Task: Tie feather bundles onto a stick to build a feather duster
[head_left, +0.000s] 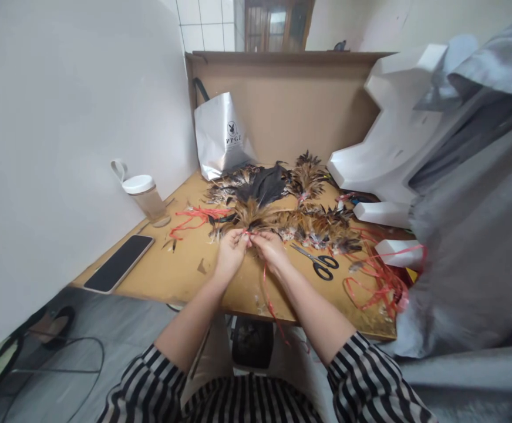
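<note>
My left hand [232, 251] and my right hand [270, 247] meet at the front of the table, fingers pinched together. Between them is the base of a brown feather bundle [251, 215], its tips fanning away from me. A red plastic string [266, 288] runs from my fingertips and hangs over the table's edge. Both hands are closed at the bundle's base, with red string at the fingertips; which fingers grip the string and which the feathers is too small to tell. Black-handled scissors [316, 262] lie partly spread to the right of my right hand.
More feather bundles [317, 226] lie behind and right, near a dark cloth-like piece [262, 183]. Red string heaps lie at left [198, 216] and right [379, 282]. A phone [119, 263], a lidded cup [144, 197], a silver bag [221, 132] and a white angular object [383, 129] surround the table.
</note>
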`<state>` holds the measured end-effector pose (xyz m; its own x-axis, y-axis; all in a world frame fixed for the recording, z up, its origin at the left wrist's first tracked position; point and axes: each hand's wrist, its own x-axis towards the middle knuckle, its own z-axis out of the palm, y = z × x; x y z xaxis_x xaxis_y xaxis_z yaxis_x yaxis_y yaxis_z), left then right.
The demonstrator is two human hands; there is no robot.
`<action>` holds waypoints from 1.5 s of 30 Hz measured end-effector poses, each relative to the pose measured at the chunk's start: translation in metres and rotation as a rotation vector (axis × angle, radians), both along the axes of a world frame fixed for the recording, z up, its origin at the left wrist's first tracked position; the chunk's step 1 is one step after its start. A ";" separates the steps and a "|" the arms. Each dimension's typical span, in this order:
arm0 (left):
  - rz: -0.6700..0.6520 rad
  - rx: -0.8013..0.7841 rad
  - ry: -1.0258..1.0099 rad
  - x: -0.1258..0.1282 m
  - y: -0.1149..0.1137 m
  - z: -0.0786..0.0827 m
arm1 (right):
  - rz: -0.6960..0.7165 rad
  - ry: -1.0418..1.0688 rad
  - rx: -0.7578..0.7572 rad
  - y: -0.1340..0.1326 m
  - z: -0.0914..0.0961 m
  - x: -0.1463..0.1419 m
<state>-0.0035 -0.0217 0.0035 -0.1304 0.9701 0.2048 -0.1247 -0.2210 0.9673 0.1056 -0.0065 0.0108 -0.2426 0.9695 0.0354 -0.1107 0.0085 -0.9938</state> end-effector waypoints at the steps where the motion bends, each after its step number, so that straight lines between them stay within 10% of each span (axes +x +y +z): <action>1: 0.023 0.056 0.070 0.001 0.001 -0.001 | -0.036 0.052 -0.034 -0.001 0.001 0.000; 11: 0.270 0.143 0.783 0.021 -0.010 0.013 | -0.156 0.282 -0.217 -0.004 0.013 0.008; 24: -0.367 -0.313 -0.461 0.022 -0.020 0.034 | 0.266 0.395 -0.100 0.014 0.007 0.050; 45: -0.006 -0.235 -0.311 0.034 -0.005 0.015 | -0.090 0.233 -0.072 0.010 0.009 0.035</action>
